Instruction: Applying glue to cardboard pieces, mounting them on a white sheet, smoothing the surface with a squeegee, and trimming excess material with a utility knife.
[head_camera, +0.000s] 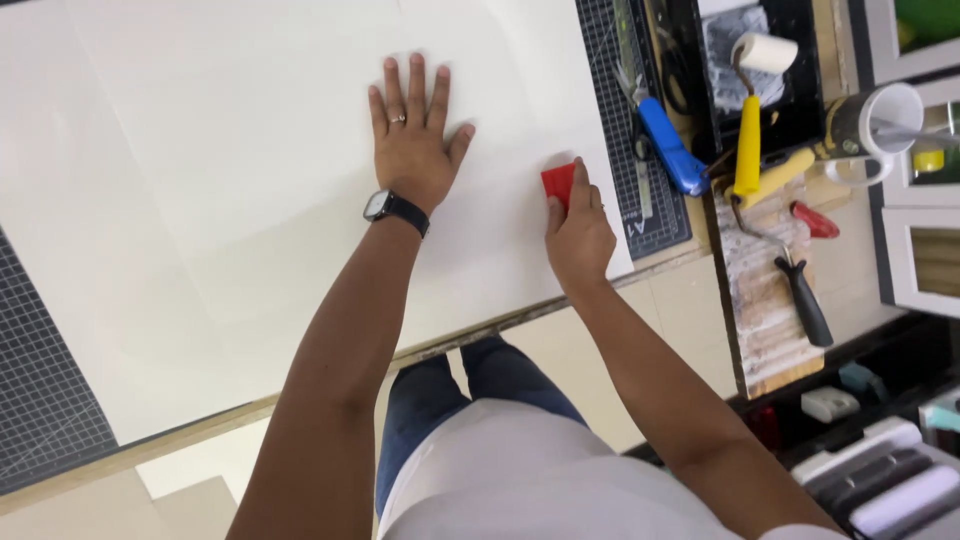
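- Hands first: my left hand is lying flat on the big white sheet, fingers spread wide, palm pressing down, watch on the wrist.
- My right hand is pinching a small red squeegee, fingers pressed together over its near edge, blade touching the sheet near the sheet's right edge.
- Sheet is covering most of the grid cutting mat; mat is showing at the near left and as a strip on the far right.
- Step, as I'm judging it: smoothing the sheet flat, left hand anchoring while the right is working the squeegee toward the right border.
- Next move, my guess: calling for even downward pressure and a straight stroke off the edge, left palm holding so the sheet isn't shifting.
- Right of the mat: blue-handled cutter, black paint tray with a yellow-handled roller lying across it, black-handled tool on a stained board, all well apart from both hands.
- Can't tell whether the sheet is glued underneath.
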